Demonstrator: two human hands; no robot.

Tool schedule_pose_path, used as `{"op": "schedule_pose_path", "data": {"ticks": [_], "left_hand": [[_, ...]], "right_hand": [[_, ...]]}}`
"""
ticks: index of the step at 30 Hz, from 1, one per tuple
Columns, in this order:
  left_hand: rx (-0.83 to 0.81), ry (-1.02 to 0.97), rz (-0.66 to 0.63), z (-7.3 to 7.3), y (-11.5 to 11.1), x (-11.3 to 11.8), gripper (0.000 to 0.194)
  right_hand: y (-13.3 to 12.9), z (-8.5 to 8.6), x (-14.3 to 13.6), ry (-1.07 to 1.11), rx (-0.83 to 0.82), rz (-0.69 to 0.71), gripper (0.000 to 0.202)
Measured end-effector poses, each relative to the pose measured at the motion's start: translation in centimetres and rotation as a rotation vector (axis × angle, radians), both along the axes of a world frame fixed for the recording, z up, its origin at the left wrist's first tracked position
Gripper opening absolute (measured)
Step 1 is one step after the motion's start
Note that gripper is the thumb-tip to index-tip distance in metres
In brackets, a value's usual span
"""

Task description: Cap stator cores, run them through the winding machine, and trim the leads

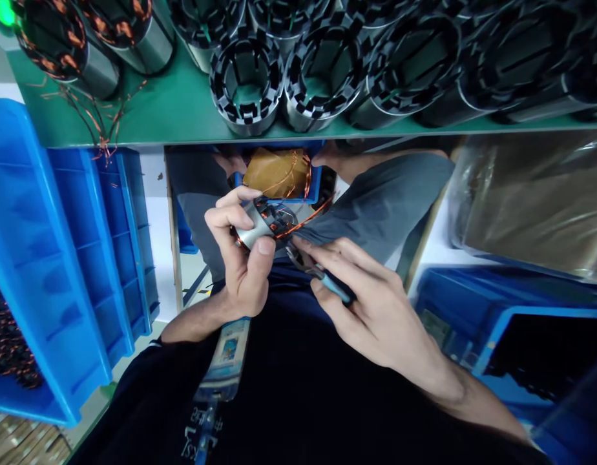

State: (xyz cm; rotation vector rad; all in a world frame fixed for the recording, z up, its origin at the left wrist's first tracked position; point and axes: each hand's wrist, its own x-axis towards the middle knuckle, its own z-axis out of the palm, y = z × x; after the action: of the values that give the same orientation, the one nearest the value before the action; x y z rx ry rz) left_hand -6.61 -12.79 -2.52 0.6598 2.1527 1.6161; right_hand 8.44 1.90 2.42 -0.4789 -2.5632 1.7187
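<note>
Fingers (229, 216) of the left hand (245, 265) pinch a silver tube (260, 227) — thumb (260, 257) on the near side. That arm (196, 323) bends inward. The right hand (366, 290) wraps blue-handled pliers (331, 285), tip by the tube's copper wires (311, 218) — its arm (473, 394) slants in. The tube is between the legs (376, 200), just off the green table (177, 123).

A white panel (157, 239) stands under the green tabletop (182, 116), beside pale floor (194, 266).

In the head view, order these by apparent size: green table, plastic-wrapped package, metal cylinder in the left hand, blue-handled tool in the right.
1. Green table
2. Plastic-wrapped package
3. Metal cylinder and blue-handled tool: unsure, both are partly covered.
</note>
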Motion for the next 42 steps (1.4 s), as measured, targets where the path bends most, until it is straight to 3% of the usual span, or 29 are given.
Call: {"op": "schedule_pose_path", "data": {"ticks": [3, 7, 13, 18, 23, 28, 30, 32, 36, 39, 42], "left_hand": [[0.086, 0.164, 0.064, -0.2, 0.0, 0.1, 0.032], [0.081, 0.289, 0.052, -0.5, -0.2, 0.0, 0.031], [-0.007, 0.355, 0.046, -0.9, -0.8, 0.1, 0.036], [0.105, 0.272, 0.004, -1.0, -1.0, 0.1, 0.029], [0.051, 0.295, -0.017, -1.3, -1.3, 0.0, 0.033], [0.049, 0.328, -0.024, -1.4, -1.6, 0.1, 0.026], [0.024, 0.341, -0.031, -2.0, -1.7, -0.2, 0.022], [-0.016, 0.371, -0.034, -3.6, -1.6, -0.8, 0.022], [-0.226, 0.293, -0.019, -10.1, -0.6, -3.0, 0.028], [-0.44, 0.112, -0.022, -15.5, 0.4, -4.9, 0.02], [-0.526, 0.039, -0.043, -18.4, 0.8, -6.1, 0.013]], "right_hand": [[-0.3, -0.4, -0.6, 0.013, -0.003, 0.009, 0.072], [-0.1, -0.5, -0.6, 0.024, -0.006, 0.018, 0.073], [0.1, 0.0, -0.7, 0.02, -0.004, 0.029, 0.072], [0.2, 0.0, -1.2, 0.028, -0.01, 0.043, 0.067], [0.4, -0.1, -1.1, 0.036, 0.023, 0.034, 0.059], [0.3, -0.9, -1.1, 0.058, 0.077, -0.013, 0.036], [0.4, -2.3, -1.7, 0.053, 0.035, -0.029, 0.022], [0.6, -4.9, -2.8, -0.013, -0.053, -0.055, 0.02], [1.4, -12.9, -6.4, -0.217, -0.196, -0.099, 0.062], [1.7, -19.1, -9.2, -0.314, -0.309, -0.089, 0.075], [1.6, -23.2, -11.0, -0.368, -0.433, -0.09, 0.082]]}}
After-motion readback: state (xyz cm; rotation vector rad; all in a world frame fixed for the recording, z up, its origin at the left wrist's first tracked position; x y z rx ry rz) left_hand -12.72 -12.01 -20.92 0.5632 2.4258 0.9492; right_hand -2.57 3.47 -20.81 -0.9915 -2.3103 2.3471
